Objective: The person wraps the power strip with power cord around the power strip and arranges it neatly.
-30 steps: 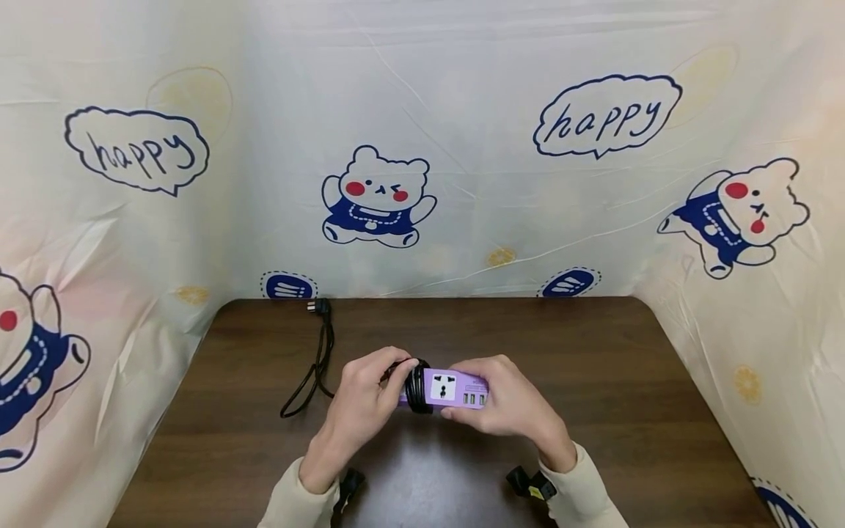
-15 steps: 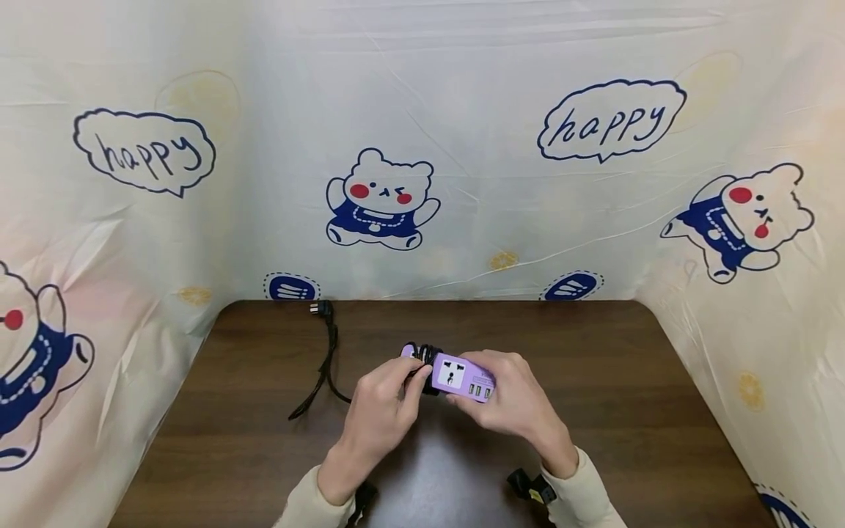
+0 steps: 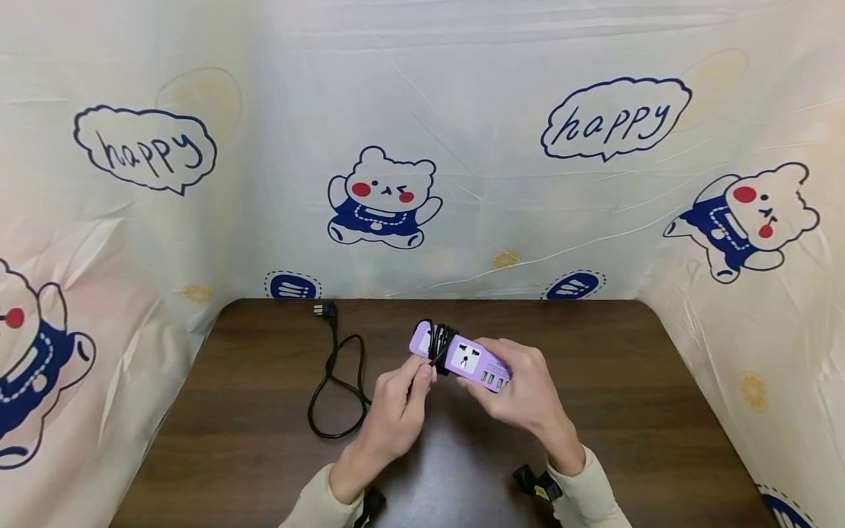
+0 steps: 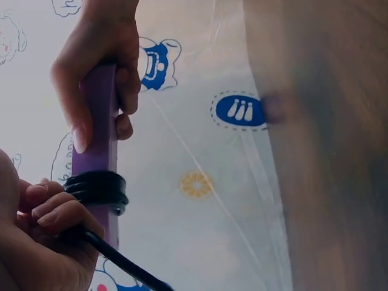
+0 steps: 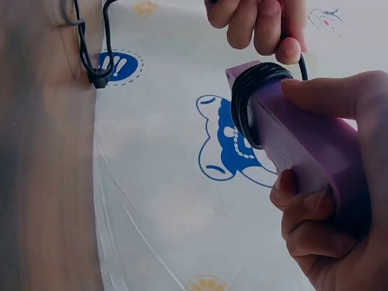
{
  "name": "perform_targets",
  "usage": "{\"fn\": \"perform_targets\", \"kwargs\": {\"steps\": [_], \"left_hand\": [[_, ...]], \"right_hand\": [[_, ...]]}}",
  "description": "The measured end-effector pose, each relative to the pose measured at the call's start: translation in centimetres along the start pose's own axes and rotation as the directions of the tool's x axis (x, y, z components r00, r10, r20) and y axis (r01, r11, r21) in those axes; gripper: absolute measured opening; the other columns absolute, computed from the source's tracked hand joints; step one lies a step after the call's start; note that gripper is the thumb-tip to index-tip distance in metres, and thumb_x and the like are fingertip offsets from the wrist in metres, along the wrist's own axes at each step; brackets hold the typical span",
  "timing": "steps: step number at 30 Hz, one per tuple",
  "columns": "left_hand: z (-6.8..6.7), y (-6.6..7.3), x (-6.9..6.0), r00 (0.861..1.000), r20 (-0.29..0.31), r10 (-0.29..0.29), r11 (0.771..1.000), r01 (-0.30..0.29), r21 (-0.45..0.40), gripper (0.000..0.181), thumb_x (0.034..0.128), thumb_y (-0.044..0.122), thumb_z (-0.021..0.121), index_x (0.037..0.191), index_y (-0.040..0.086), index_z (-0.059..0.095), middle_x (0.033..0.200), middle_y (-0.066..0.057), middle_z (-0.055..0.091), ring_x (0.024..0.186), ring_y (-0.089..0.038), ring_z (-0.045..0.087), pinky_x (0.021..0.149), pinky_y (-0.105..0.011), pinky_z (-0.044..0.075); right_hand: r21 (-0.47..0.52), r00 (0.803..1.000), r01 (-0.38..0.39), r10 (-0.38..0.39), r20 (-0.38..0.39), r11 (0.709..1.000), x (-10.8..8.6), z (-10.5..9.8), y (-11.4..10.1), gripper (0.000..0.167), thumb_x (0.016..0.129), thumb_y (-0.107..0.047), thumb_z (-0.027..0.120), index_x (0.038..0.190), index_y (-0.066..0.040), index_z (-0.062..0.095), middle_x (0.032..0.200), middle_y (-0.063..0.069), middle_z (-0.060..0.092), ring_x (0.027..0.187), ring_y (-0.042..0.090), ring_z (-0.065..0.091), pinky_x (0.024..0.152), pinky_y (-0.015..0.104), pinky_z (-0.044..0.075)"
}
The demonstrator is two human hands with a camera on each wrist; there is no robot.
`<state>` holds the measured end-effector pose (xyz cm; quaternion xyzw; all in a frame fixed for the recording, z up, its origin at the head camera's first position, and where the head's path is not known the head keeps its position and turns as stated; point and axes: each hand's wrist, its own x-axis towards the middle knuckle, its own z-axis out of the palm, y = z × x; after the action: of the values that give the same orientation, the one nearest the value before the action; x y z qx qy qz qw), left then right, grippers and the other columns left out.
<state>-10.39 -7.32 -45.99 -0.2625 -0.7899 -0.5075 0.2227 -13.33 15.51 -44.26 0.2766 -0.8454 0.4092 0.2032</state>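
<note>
A purple power strip [image 3: 491, 361] with white sockets and several USB ports is held tilted above the table, its left end raised. My right hand [image 3: 528, 383] grips its right end, thumb on one side and fingers curled round the other, as the right wrist view shows. Black power cord [image 5: 245, 100] is wound in several turns round the strip's middle. My left hand [image 3: 394, 412] pinches the cord close beside those turns. From that hand a loose length of cord [image 4: 130, 267] runs off. The rest of the cord lies in a loop on the table, ending in a plug [image 3: 326, 311].
The brown wooden table [image 3: 594, 367] has a printed cloth [image 3: 488, 220] standing at its back and both sides. The plug lies close to the table's back edge. Black wrist cameras [image 3: 538, 484] are strapped at both sleeves.
The power strip has tilted, its left end rising, and shifted right and away with both hands. The left hand stays on the cord. The cord on the table has spread into a wider loop.
</note>
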Motion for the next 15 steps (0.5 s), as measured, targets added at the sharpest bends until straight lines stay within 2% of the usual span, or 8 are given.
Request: {"fn": "perform_targets", "kwargs": {"steps": [4, 8, 11, 15], "left_hand": [[0.5, -0.2, -0.1, 0.999, 0.033, -0.036, 0.996, 0.038, -0.078, 0.028, 0.1122, 0.002, 0.046, 0.090, 0.014, 0.057, 0.068, 0.006, 0.046, 0.059, 0.002, 0.039, 0.055, -0.015, 0.037], [1.0, -0.4, -0.4, 0.994, 0.093, -0.056, 0.988, 0.069, -0.141, 0.034, 0.1131, 0.002, 0.043, 0.084, 0.014, 0.056, 0.065, 0.006, 0.043, 0.057, 0.003, 0.036, 0.055, -0.017, 0.036], [1.5, -0.5, -0.7, 0.988, 0.152, -0.035, 0.985, 0.060, -0.164, 0.036, 0.1133, 0.002, 0.042, 0.084, 0.017, 0.055, 0.064, 0.007, 0.039, 0.057, 0.004, 0.032, 0.055, -0.016, 0.034], [2.4, -0.4, -1.0, 0.979, 0.197, 0.044, 0.985, -0.010, -0.172, 0.035, 0.1123, 0.000, 0.043, 0.082, 0.017, 0.050, 0.064, 0.007, 0.033, 0.058, 0.006, 0.025, 0.054, -0.013, 0.030]], "right_hand": [[-0.007, 0.998, -0.014, 0.014, -0.056, 1.000, 0.0, -0.8, 0.3, 0.048, 0.075, -0.027, 0.097, 0.116, -0.014, 0.077, 0.095, 0.000, 0.077, 0.069, 0.009, 0.064, 0.057, 0.023, 0.052], [-0.001, 0.987, -0.044, 0.043, -0.155, 0.999, 0.0, -1.9, 0.9, 0.050, 0.072, -0.023, 0.098, 0.116, -0.010, 0.078, 0.098, 0.004, 0.079, 0.069, 0.012, 0.066, 0.058, 0.023, 0.052], [-0.006, 0.973, -0.062, 0.059, -0.225, 0.998, 0.0, -2.9, 1.3, 0.051, 0.070, -0.020, 0.099, 0.115, -0.009, 0.079, 0.098, 0.006, 0.079, 0.068, 0.014, 0.066, 0.057, 0.021, 0.052], [-0.038, 0.954, -0.085, 0.070, -0.292, 0.996, 0.1, -4.0, 1.9, 0.051, 0.068, -0.018, 0.099, 0.114, -0.008, 0.079, 0.098, 0.008, 0.080, 0.068, 0.015, 0.065, 0.058, 0.019, 0.050]]}}
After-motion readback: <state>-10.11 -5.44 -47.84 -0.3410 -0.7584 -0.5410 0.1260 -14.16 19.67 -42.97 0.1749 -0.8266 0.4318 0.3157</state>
